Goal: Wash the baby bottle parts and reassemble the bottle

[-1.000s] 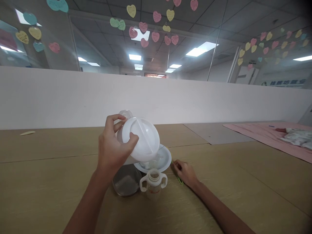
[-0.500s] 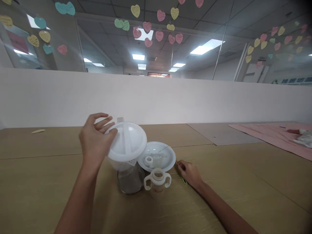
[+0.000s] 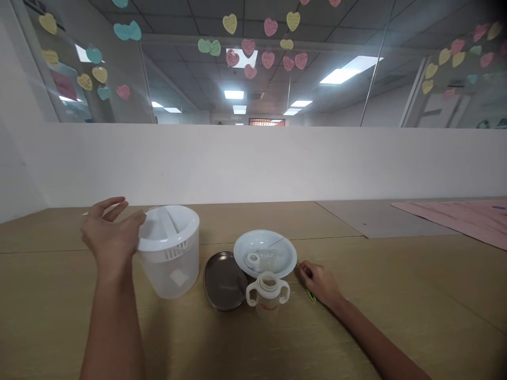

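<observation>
My left hand (image 3: 113, 227) is at the left side of a white translucent lidded bucket (image 3: 170, 272), its thumb on the rim and the other fingers curled above. Part of that grip is hidden. To the right lies an oval metal tray (image 3: 225, 282). A white bowl (image 3: 291, 258) behind it holds a small clear bottle-like piece (image 3: 267, 259) with a white ring end. In front of the bowl stands a two-handled baby bottle (image 3: 268, 301) without a cap. My right hand (image 3: 319, 282) rests on the table, fingers closed over a thin green item (image 3: 311, 295), mostly covered.
The brown table top (image 3: 376, 295) runs back to a low white wall (image 3: 257, 163). Glass panels with heart-shaped notes stand above the wall. A pink cloth (image 3: 455, 219) lies at the far right, beside a grey sheet (image 3: 348, 219).
My left hand and the bucket have moved left, uncovering the metal tray. My right hand stays by the bowl. The whole view has shifted slightly.
</observation>
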A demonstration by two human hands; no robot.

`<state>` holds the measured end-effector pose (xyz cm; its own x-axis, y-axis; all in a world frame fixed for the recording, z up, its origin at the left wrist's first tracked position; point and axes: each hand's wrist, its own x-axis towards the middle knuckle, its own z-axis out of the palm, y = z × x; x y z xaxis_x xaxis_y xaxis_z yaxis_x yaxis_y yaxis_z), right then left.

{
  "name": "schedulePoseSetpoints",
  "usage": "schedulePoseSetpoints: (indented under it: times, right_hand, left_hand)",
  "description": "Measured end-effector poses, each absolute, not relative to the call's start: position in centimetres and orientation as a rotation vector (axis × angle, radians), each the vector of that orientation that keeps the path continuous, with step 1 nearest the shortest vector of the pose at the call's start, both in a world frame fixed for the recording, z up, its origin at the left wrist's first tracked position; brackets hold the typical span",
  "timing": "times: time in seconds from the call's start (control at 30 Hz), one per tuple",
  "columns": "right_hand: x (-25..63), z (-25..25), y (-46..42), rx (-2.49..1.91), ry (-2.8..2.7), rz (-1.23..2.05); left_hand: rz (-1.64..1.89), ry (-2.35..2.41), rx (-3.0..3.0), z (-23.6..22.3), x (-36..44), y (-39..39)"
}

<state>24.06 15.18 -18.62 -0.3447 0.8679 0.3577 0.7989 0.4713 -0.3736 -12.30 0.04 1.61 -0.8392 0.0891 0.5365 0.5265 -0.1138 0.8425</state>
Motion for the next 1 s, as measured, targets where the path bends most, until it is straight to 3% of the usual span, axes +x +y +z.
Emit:
schedulePoseSetpoints:
  times: [0.2, 0.43, 0.53, 0.63, 0.73, 0.9, 1.0]
  right_hand:
    - [23.8, -18.4, 15.0, -1.387, -2.198, 0.203]
    - [23.2, -18.5, 14.8, -1.377, -2.212, 0.207]
    - [23.2, -18.6, 14.9, -1.375, -2.191, 0.267]
    - [23.1, -18.9, 15.2, -1.372, -2.113, 0.368]
    - [23.0, -19.4, 15.6, -1.378, -1.944, 0.431]
    - [22.8, -20.2, 16.2, -1.31, -1.668, 0.544]
    - [22.6, -20.1, 16.1, -1.261, -1.619, 0.571]
  left_hand:
    - [-1.969, -1.829, -0.741, 0.8, -13.9, 0.8]
    - [-1.619, -2.022, -0.808, 0.5, -15.1, 1.5]
    - [-1.427, -1.815, -0.862, 1.9, -12.0, 0.8]
    - [-1.516, -1.401, -0.993, 3.0, -6.8, 0.8]
    - [-1.639, -1.353, -1.54, 1.6, -1.8, 3.0]
    - [-0.859, -1.757, -2.577, -5.2, 2.5, 9.1]
    - [-0.616, -1.75, -2.798, -8.3, 3.1, 11.2]
